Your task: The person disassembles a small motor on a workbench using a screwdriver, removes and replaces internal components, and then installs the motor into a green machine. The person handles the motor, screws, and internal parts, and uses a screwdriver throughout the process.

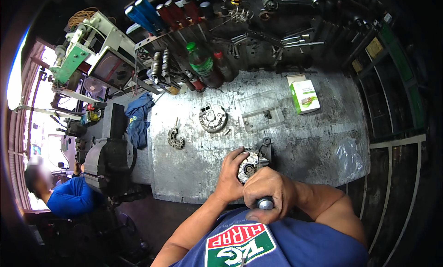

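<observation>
At the near edge of the worn metal bench (175, 174), my left hand (230, 179) grips the left side of a round metal housing (249, 168), with a silvery face and a mounting lug at its far side. My right hand (270, 193) is closed around a tool handle (265, 204) with a metal end cap, just on the near side of the housing; the tool's tip is hidden. Beyond them lie a round metal end cover (213, 119), a curved component (175, 140) and a clear plastic container (256, 108) with small parts in it.
A green and white box (303, 96), a green-capped bottle (200, 64) and tools (281, 43) stand or hang along the back. A plastic bag (348, 158) lies right, a blue cloth (137, 119) left. Beyond a dark machine (104, 163), a person in blue (69, 198) is at the far left.
</observation>
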`<state>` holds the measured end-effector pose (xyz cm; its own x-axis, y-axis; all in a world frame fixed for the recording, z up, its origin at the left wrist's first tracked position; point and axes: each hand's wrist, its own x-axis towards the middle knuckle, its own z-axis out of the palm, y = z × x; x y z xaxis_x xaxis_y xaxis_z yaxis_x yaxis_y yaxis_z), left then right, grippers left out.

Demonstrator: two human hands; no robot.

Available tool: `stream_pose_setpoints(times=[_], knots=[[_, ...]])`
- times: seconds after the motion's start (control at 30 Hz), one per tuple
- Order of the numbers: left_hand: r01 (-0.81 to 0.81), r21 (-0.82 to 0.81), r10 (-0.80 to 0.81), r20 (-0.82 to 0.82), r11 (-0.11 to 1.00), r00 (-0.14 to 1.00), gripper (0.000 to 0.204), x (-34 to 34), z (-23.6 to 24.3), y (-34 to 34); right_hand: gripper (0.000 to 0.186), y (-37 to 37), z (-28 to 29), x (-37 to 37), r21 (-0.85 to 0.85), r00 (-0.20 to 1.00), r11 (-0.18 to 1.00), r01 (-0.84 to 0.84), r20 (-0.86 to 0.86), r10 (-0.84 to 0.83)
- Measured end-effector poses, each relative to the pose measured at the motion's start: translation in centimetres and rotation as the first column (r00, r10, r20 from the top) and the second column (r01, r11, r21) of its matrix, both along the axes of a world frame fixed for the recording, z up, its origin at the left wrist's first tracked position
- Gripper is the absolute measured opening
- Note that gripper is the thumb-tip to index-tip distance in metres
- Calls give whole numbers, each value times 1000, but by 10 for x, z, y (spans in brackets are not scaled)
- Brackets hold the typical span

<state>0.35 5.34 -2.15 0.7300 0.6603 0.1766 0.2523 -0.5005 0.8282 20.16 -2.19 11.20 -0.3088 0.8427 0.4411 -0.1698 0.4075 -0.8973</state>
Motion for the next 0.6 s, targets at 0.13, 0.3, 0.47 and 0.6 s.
stream_pose_setpoints(times=[0.13,0.3,0.47,0.6], knots=[[-81,-27,80,-37,996,996,104,1,-2,-10,20,-15,0,-21,123,847,838,531,-74,-526],[-28,44,35,-166,999,986,105,2,5,-6,21,-13,5,-21,166,749,746,644,57,-660],[135,149,-111,-161,980,981,104,-2,40,9,31,-11,6,21,-201,774,838,507,-322,-545],[174,96,-166,-85,980,982,92,12,54,0,37,-6,-2,25,-200,802,846,495,-271,-533]])
